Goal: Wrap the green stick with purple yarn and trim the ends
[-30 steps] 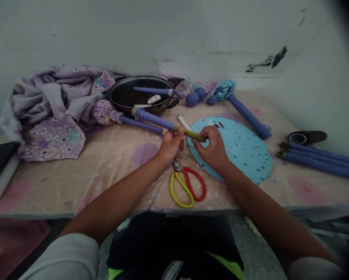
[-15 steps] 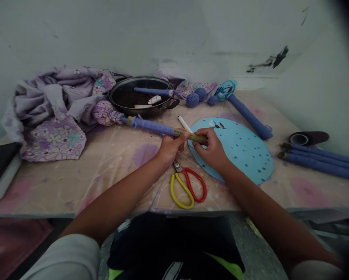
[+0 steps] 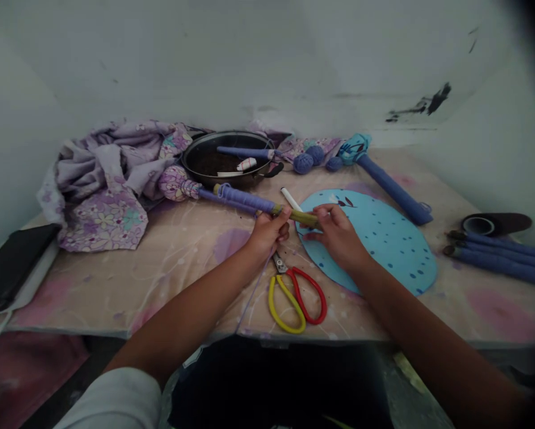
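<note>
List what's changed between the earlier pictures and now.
The wrapped end of the stick dipped, then rose again. The right hand seems to have loosened at the bare end, its thumb now apart from the stick. The view shifted, so everything sits lower and further right in the picture. The left hand keeps its hold; scissors, disc and pan stayed put.
</note>
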Demonstrator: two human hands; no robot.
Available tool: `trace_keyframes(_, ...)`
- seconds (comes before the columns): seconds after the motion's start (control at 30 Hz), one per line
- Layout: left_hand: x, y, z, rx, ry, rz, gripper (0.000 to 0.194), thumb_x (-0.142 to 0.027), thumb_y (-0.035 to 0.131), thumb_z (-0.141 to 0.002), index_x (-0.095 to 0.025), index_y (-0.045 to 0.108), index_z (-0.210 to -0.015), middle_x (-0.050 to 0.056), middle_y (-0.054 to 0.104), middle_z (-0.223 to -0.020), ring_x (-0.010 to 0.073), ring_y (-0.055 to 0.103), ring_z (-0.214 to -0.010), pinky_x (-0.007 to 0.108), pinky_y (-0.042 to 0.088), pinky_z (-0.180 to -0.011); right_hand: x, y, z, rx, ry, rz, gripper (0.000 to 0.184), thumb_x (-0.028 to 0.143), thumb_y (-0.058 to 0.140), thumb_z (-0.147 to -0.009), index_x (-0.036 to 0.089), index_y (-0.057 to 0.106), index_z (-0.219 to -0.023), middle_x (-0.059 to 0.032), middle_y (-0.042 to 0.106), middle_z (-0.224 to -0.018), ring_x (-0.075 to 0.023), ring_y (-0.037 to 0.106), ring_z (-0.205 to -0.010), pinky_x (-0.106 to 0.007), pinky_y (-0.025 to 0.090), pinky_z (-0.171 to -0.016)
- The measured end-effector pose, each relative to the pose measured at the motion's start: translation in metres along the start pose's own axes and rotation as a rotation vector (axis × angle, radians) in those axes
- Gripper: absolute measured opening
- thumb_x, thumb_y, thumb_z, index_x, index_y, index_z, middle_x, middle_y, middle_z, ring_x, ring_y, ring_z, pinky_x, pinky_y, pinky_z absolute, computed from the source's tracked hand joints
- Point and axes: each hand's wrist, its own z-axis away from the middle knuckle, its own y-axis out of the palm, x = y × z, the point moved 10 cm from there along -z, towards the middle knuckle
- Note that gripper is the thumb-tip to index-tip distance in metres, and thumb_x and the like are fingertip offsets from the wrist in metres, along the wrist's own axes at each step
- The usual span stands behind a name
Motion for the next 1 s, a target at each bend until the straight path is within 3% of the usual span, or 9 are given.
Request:
trace_keyframes(0.13,-0.001,0.001,0.000,0.020,0.021,0.018,0.042,-0.038,0.078,-0.060,-0.018,0.050,-0.083,-0.011,0.035,-0.049,0.0005,0.022,-0.035,0.016,0.015,-0.036,-0.018,0.004,0.002,0.055,0.226,-0.046,0.036,0.054,0.053,-0.081,0.019,0.053,-0.085,0.0031,0.053,-0.055,-0.0087,0.046,-0.039,-0.021,0.033,-0.037)
trace_keyframes(0.4,0.005,-0.001,0.002,0.011,-0.024,0.000,0.047,-0.043,0.077,-0.059,-0.018,0.054,-0.092,-0.013,0.026,-0.044,0.0013,0.018,-0.034,0.017,0.011,-0.037,0.005,-0.009,-0.006,-0.034,-0.012,-0.090,0.032,0.037,0.074,-0.066,0.024,0.056,-0.089,0.0001,0.062,-0.088,-0.0139,0.061,-0.076,-0.029,0.052,-0.063)
trace_keyframes(0.47,0.006,0.000,0.002,0.023,-0.023,-0.007,0.048,-0.045,0.077,-0.058,-0.017,0.055,-0.089,-0.013,0.025,-0.044,0.0012,0.017,-0.035,0.017,0.011,-0.037,-0.003,-0.005,-0.004,-0.016,0.086,-0.128,0.031,0.047,0.065,-0.073,0.025,0.053,-0.091,0.0000,0.063,-0.080,-0.0147,0.061,-0.066,-0.028,0.049,-0.053)
trace_keyframes(0.57,0.004,0.001,0.001,0.038,-0.007,0.008,0.049,-0.046,0.078,-0.057,-0.017,0.054,-0.088,-0.013,0.025,-0.044,0.0012,0.017,-0.036,0.017,0.011,-0.038,-0.010,-0.002,-0.002,0.006,0.185,-0.087,0.034,0.055,0.055,-0.079,0.022,0.051,-0.083,0.0036,0.054,-0.056,-0.0094,0.046,-0.040,-0.021,0.031,-0.036)
trace_keyframes(0.63,0.001,0.001,0.001,0.032,0.015,0.016,0.048,-0.045,0.079,-0.056,-0.016,0.053,-0.085,-0.012,0.027,-0.045,0.0011,0.019,-0.036,0.017,0.013,-0.038,0.000,-0.002,-0.005,0.017,0.084,-0.043,0.031,0.050,0.062,-0.076,0.021,0.053,-0.084,0.0041,0.052,-0.057,-0.0088,0.046,-0.043,-0.021,0.033,-0.038)
trace_keyframes(0.73,-0.001,0.001,0.001,0.024,0.043,0.017,0.046,-0.043,0.080,-0.055,-0.015,0.051,-0.079,-0.012,0.027,-0.046,0.0007,0.020,-0.037,0.017,0.016,-0.038,0.020,-0.001,-0.006,0.042,-0.134,0.012,0.033,0.038,0.073,-0.067,0.023,0.056,-0.091,0.0006,0.060,-0.079,-0.0132,0.059,-0.068,-0.028,0.050,-0.060)
trace_keyframes(0.8,-0.001,0.002,0.002,0.029,0.051,0.012,0.045,-0.043,0.079,-0.056,-0.016,0.049,-0.076,-0.012,0.028,-0.046,0.0007,0.020,-0.036,0.017,0.016,-0.037,0.023,0.000,-0.005,0.052,-0.163,0.011,0.035,0.035,0.076,-0.064,0.024,0.055,-0.090,-0.0006,0.061,-0.091,-0.0147,0.061,-0.079,-0.032,0.052,-0.071)
trace_keyframes(0.9,0.000,0.004,0.002,0.045,0.060,-0.014,0.042,-0.043,0.077,-0.059,-0.016,0.049,-0.073,-0.012,0.027,-0.045,0.0009,0.021,-0.036,0.017,0.016,-0.037,0.006,0.002,-0.004,0.073,0.023,-0.090,0.033,0.048,0.063,-0.076,0.024,0.052,-0.097,-0.0009,0.063,-0.085,-0.0145,0.061,-0.069,-0.030,0.052,-0.059)
trace_keyframes(1.0,0.000,0.005,0.002,0.057,0.078,-0.037,0.041,-0.043,0.076,-0.061,-0.015,0.052,-0.080,-0.012,0.029,-0.044,0.0011,0.020,-0.035,0.017,0.016,-0.036,-0.006,0.004,-0.003,0.088,0.129,-0.040,0.037,0.057,0.049,-0.082,0.020,0.053,-0.088,0.0023,0.056,-0.060,-0.0100,0.049,-0.044,-0.023,0.037,-0.039)
